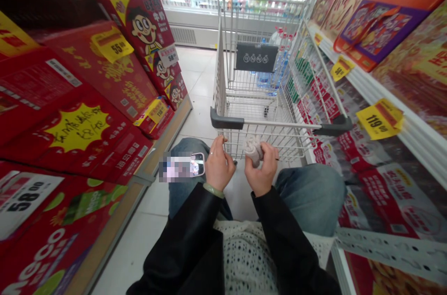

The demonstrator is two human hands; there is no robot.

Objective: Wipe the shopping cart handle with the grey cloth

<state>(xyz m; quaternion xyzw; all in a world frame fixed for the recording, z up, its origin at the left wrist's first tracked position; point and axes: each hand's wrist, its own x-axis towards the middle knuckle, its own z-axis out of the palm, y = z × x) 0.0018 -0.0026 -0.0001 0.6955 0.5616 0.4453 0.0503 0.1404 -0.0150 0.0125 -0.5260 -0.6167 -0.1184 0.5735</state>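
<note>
Bundle [253, 147] tinted greyish beige, bangle [213, 190] toned pale green, sleeves [181, 237] dyed black, knit top [247, 251] patterned with cream openwork, jeans [309, 197] faded blue, trolley [227, 121] trimmed in dark grey, cartons [104, 69] printed mainly red, price tag [379, 119] printed yellow and red

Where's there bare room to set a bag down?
Bare floor lies between the red boxes and the shopping cart. More shows beside the left sleeve. Crowded: those stacked boxes and the packed shelf on the right.

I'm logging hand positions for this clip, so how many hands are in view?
2: the left hand, beside a phone, and the right hand, holding a rolled, greyish bundle. Neither is fully hidden.
</note>
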